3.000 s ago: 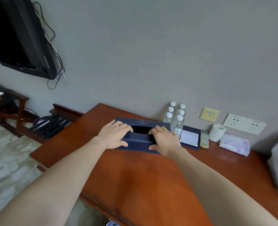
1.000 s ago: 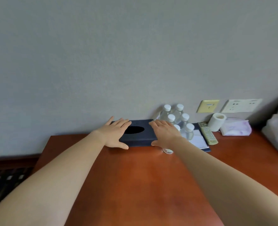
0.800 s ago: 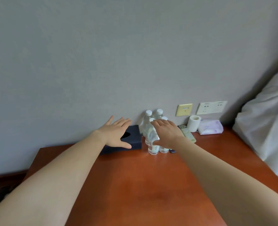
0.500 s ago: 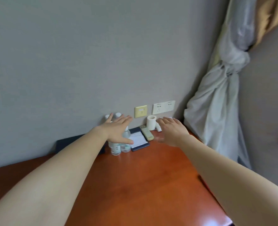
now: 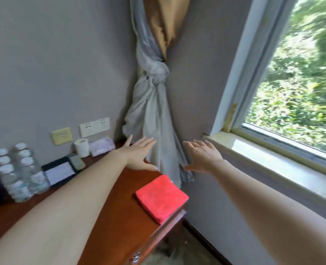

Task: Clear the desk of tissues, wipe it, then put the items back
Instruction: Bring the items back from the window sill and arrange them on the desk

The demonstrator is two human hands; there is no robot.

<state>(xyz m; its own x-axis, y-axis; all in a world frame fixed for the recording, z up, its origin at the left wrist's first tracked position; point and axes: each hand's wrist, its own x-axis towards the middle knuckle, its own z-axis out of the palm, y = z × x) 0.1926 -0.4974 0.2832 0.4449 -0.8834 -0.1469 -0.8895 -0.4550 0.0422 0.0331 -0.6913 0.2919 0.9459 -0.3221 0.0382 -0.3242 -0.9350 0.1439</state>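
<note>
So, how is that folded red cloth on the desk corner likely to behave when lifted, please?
The red cloth looks soft and plush, so probably floppy and light. Its folded layers would likely unfold if pinched by one edge.

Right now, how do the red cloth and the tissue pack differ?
Colour: the cloth is bright red, the tissue pack pale lilac-white.
Place: the cloth lies at the desk's near right corner; the pack sits at the back by the wall.
Make: the cloth is folded fabric, the pack looks plastic-wrapped.
Both lie flat on the desk, untouched.
</note>
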